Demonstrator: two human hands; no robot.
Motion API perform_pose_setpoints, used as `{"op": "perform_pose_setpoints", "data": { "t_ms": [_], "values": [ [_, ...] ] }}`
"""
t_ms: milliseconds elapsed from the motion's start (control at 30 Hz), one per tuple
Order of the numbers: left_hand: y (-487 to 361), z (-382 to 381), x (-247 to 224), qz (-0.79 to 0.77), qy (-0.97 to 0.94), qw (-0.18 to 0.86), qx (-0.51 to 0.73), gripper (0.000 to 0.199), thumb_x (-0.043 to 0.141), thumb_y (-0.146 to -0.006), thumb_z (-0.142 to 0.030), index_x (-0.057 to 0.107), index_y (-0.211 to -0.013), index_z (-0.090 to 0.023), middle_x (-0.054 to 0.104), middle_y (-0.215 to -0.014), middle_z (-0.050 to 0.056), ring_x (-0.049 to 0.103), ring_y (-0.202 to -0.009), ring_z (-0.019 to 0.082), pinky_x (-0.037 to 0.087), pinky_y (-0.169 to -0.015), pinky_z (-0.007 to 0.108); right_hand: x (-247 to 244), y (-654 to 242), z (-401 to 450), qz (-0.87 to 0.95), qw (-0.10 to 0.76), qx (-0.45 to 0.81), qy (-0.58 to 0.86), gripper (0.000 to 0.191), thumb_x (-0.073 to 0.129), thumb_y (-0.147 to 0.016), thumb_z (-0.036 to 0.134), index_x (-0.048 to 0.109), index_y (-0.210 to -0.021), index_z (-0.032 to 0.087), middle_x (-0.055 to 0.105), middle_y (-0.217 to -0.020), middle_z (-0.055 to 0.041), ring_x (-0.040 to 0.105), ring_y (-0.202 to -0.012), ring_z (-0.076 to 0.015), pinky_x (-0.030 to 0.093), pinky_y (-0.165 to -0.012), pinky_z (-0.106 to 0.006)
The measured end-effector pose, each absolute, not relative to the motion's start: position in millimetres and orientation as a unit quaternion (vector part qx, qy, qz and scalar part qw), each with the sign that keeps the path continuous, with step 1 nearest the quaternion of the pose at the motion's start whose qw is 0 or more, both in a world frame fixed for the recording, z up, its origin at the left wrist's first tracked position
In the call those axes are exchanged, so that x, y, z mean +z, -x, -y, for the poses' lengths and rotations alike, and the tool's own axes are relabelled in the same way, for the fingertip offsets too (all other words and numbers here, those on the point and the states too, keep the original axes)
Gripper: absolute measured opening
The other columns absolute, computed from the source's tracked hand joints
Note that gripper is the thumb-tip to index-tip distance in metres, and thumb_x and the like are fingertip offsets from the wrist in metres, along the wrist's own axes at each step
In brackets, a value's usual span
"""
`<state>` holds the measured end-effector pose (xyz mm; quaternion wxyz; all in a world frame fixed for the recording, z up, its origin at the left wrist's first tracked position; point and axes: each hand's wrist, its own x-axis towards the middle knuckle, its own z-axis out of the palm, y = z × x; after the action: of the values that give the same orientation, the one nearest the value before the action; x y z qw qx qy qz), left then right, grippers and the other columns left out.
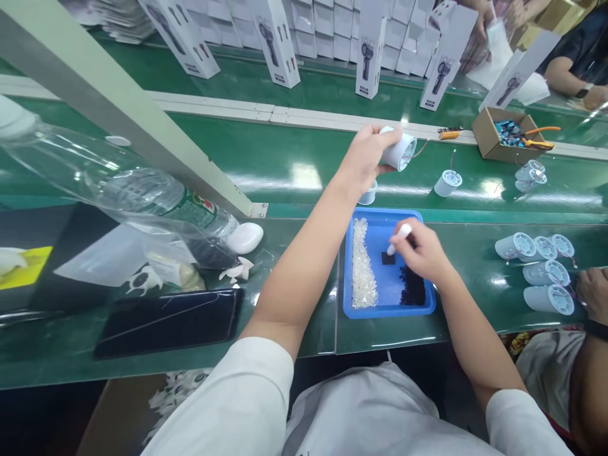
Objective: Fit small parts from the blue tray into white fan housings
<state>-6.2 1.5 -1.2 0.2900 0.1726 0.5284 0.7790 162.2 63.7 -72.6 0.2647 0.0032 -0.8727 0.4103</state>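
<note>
My left hand (368, 155) is wrapped round a light blue cylindrical housing (399, 151), tilted with its ribbed open end facing right and a thin wire trailing from it. Below that hand, partly hidden, another light blue housing (368, 193) stands on the green surface. In my right hand (420, 250) a white pen-like tool (403, 232) is pinched, its tip at a small dark square (388, 258) in the blue tray (348, 278). Clear little pieces (363, 272) lie along the tray's left side. Small black pieces (412, 288) are heaped at its right, near my right wrist.
Several more housings (546, 273) lie at the right by a co-worker's hand (593, 291). A cardboard box (489, 142) holds blue parts and orange-handled pliers. Upright printed boxes (278, 47) line the back. A slanted post (142, 114), plastic bottle (142, 190) and black phone (168, 320) occupy the left.
</note>
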Motion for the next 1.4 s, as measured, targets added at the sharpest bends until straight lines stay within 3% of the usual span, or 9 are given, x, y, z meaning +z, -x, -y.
{"op": "perform_pose_setpoints", "data": {
  "t_ms": [100, 233, 333, 533, 1233, 1300, 1400],
  "values": [
    [6, -4, -6, -0.549, -0.174, 0.288, 0.765, 0.018, 0.056, -0.088, -0.015, 0.045, -0.074, -0.019, 0.056, -0.073, -0.002, 0.058, -0.070, 0.010, 0.050, -0.068, 0.025, -75, -164, -63, 0.861, 0.258, 0.438, 0.000, 0.023, 0.057, -0.092, 0.043, 0.056, -0.083, 0.022, 0.061, -0.069, 0.0019, 0.055, -0.055, -0.0118, 0.048, -0.056, -0.028],
    [5, -4, -6, -0.570, -0.177, 0.297, 0.746, 0.019, 0.057, -0.087, -0.014, 0.045, -0.072, -0.018, 0.056, -0.070, -0.002, 0.056, -0.066, 0.008, 0.051, -0.068, 0.024, -76, -163, -69, 0.755, 0.446, 0.477, 0.063, 0.021, 0.057, -0.092, 0.046, 0.055, -0.096, 0.025, 0.066, -0.089, -0.0021, 0.068, -0.069, -0.0152, 0.057, -0.067, -0.033],
    [1, -2, -3, -0.574, -0.201, 0.301, 0.734, 0.017, 0.058, -0.088, -0.019, 0.050, -0.073, -0.018, 0.058, -0.073, -0.001, 0.058, -0.068, 0.009, 0.052, -0.068, 0.024, -74, -161, -73, 0.705, 0.510, 0.483, 0.098, 0.021, 0.058, -0.092, 0.045, 0.053, -0.101, 0.027, 0.066, -0.100, -0.0035, 0.073, -0.084, -0.0175, 0.060, -0.078, -0.036],
    [-8, -1, 1, -0.593, -0.238, 0.301, 0.708, 0.014, 0.061, -0.086, -0.022, 0.054, -0.074, -0.018, 0.059, -0.071, 0.000, 0.058, -0.069, 0.009, 0.051, -0.065, 0.019, -70, -161, -71, 0.695, 0.507, 0.492, 0.133, 0.026, 0.055, -0.093, 0.049, 0.055, -0.105, 0.026, 0.070, -0.099, -0.0052, 0.074, -0.092, -0.0196, 0.062, -0.083, -0.038],
    [-20, 3, 11, -0.639, -0.245, 0.293, 0.668, 0.022, 0.065, -0.084, -0.022, 0.051, -0.066, -0.018, 0.056, -0.067, -0.001, 0.053, -0.058, 0.009, 0.047, -0.062, 0.026, -76, -160, -67, 0.689, 0.510, 0.504, 0.108, 0.023, 0.053, -0.095, 0.046, 0.058, -0.108, 0.028, 0.071, -0.098, -0.0030, 0.073, -0.093, -0.0186, 0.061, -0.084, -0.037],
    [-23, 2, 12, -0.654, -0.246, 0.295, 0.652, 0.024, 0.064, -0.084, -0.021, 0.049, -0.065, -0.019, 0.054, -0.065, -0.001, 0.051, -0.057, 0.010, 0.045, -0.060, 0.026, -77, -160, -67, 0.695, 0.505, 0.502, 0.103, 0.024, 0.052, -0.095, 0.047, 0.058, -0.110, 0.029, 0.070, -0.096, -0.0021, 0.073, -0.087, -0.0171, 0.060, -0.082, -0.035],
    [-32, -2, 12, -0.661, -0.235, 0.213, 0.681, 0.030, 0.061, -0.084, -0.016, 0.042, -0.062, -0.020, 0.047, -0.062, -0.003, 0.050, -0.062, 0.011, 0.043, -0.062, 0.025, -77, -161, -66, 0.738, 0.453, 0.482, 0.132, 0.029, 0.053, -0.093, 0.049, 0.061, -0.110, 0.026, 0.065, -0.078, 0.0007, 0.065, -0.065, -0.0137, 0.056, -0.063, -0.029]
  ]
}}
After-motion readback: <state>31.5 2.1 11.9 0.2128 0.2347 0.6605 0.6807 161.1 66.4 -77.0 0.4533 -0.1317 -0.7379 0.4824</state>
